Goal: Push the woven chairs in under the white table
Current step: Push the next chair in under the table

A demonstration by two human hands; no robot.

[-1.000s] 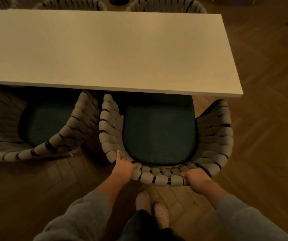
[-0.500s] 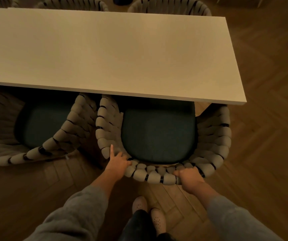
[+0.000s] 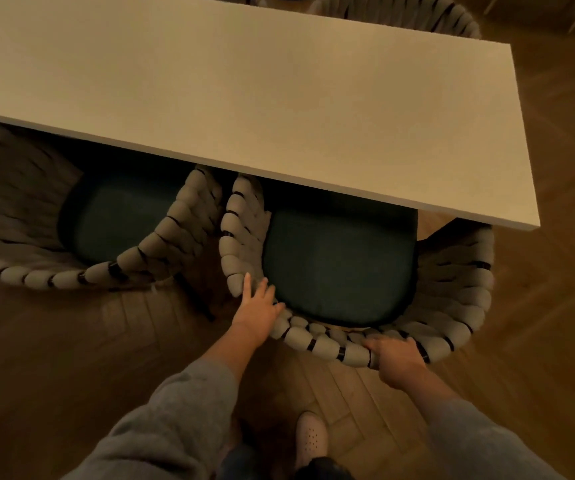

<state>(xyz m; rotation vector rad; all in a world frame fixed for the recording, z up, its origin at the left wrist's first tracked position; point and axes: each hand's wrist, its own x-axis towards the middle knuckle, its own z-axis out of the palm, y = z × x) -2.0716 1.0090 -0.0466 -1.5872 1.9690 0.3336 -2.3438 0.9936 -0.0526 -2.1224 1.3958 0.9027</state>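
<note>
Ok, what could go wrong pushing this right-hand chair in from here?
1. The right chair has its left arm almost against the left chair; a skewed push could jam them.
2. Its arms reach the white table edge and might catch; clearance is hard to judge.
3. The left hand only presses flat while the right hand grips the back, so uneven force could swing the chair.

A home dining room: white table [image 3: 279, 109], woven chairs [image 3: 452, 299], herringbone parquet [image 3: 556, 306].

txt: none legible | labels/brands: none | nos./signs: none
</note>
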